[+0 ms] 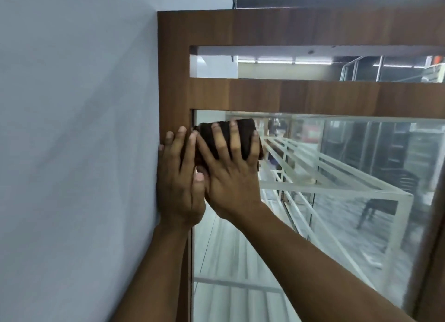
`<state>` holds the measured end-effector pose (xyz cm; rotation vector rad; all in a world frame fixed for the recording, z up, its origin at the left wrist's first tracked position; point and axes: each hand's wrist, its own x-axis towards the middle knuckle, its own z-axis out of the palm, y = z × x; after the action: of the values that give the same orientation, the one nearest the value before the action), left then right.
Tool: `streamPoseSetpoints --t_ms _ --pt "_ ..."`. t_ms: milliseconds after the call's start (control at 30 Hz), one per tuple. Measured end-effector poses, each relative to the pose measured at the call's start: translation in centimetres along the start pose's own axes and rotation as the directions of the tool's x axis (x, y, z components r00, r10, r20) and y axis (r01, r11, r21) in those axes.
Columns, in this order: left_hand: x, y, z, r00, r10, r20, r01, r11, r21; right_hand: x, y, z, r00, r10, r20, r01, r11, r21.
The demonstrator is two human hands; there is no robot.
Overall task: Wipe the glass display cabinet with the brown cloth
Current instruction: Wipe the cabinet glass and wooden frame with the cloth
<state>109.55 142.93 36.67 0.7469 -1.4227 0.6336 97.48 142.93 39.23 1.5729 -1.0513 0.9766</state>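
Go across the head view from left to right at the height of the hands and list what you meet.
Wall → left hand on the wooden frame → right hand pressing the brown cloth → glass.

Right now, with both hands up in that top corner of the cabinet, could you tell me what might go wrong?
The right hand presses the brown cloth flat against the glass pane with fingers spread; hard pressure might stress the pane. The left hand rests bare on the wooden frame at the glass edge, so it may smudge wiped glass. The bunched cloth could miss the corner strip.
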Motion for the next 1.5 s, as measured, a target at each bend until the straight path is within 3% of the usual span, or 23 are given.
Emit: streamPoseSetpoints --t_ms 100,200,267,333,367,433,500,633,800,833,900,1000,1133,1233,1267,1367,1500 --pt "-0.1 -0.3 -0.2 1.000 0.022 0.010 -0.022 1.000 -0.012 -3.7 -0.6 0.2 0.999 -0.038 0.012 0.037 0.998 0.048" --pt "-0.4 -0.2 -0.3 0.999 0.035 0.012 -0.034 0.999 -0.015 -9.2 2.5 -0.8 0.999 -0.026 0.024 0.027 0.999 -0.044" --pt "-0.7 0.0 -0.1 1.000 0.019 0.003 -0.018 1.000 -0.017 -10.8 5.5 -1.6 0.983 0.184 -0.011 -0.184 0.980 -0.077" --pt "-1.0 0.1 0.1 1.000 0.008 -0.014 -0.008 1.000 -0.010 -9.8 5.8 -1.9 0.895 0.440 -0.073 -0.445 0.893 -0.072" --pt "-1.2 0.0 0.1 1.000 0.013 -0.023 -0.013 1.000 -0.003 -8.6 4.6 -1.6 0.884 0.461 -0.077 -0.466 0.882 -0.065" --pt "-1.3 -0.2 0.0 0.999 0.025 -0.023 -0.025 1.000 -0.013 -6.6 0.1 -0.3 0.972 0.235 -0.008 -0.235 0.972 0.003" --pt "-1.6 -0.4 -0.2 0.999 0.035 0.012 -0.034 0.998 -0.044 -6.4 -3.6 0.7 0.998 0.029 0.062 -0.033 0.997 0.075" --pt "-3.2 -0.3 -0.3 0.998 0.033 0.054 -0.033 0.999 0.000 -11.8 -0.1 0.0 0.994 0.094 0.060 -0.097 0.994 0.054" --pt "-6.7 0.5 0.2 0.999 -0.025 0.030 0.024 0.999 0.026 -13.3 4.5 -1.4 0.934 0.355 -0.032 -0.356 0.934 -0.017" --pt "-7.1 0.5 0.2 0.999 -0.029 0.023 0.029 0.999 0.014 -12.0 3.3 -1.1 0.938 0.346 -0.022 -0.346 0.938 0.000" --pt "-7.9 0.1 0.1 0.999 -0.040 0.034 0.041 0.999 -0.014 -11.4 -0.1 -0.2 0.986 0.165 0.037 -0.167 0.985 0.039" --pt "-10.9 -0.7 -0.6 0.992 -0.046 0.120 0.048 0.999 -0.015 -17.3 -2.2 1.0 0.984 -0.066 0.163 0.052 0.995 0.085" --pt "-15.6 -0.5 -0.7 0.978 -0.123 0.167 0.123 0.992 0.011 -22.9 1.7 -0.7 0.981 0.044 0.189 -0.040 0.999 -0.025" --pt "-15.9 -0.2 -0.1 0.984 -0.146 0.105 0.145 0.989 0.015 -17.1 2.3 -0.8 0.965 0.255 0.056 -0.256 0.967 0.004" --pt "-15.9 -0.2 0.0 0.987 -0.133 0.088 0.132 0.991 0.013 -14.7 1.4 -0.5 0.964 0.264 0.034 -0.265 0.964 0.030" --pt "-16.2 -0.9 0.0 0.993 -0.087 0.082 0.088 0.996 -0.009 -13.5 -2.7 1.2 0.997 0.056 0.051 -0.061 0.995 0.084" --pt "-17.4 -1.4 -0.4 0.992 -0.044 0.117 0.047 0.999 -0.022 -23.3 -3.4 3.1 0.980 -0.124 0.156 0.116 0.991 0.062"
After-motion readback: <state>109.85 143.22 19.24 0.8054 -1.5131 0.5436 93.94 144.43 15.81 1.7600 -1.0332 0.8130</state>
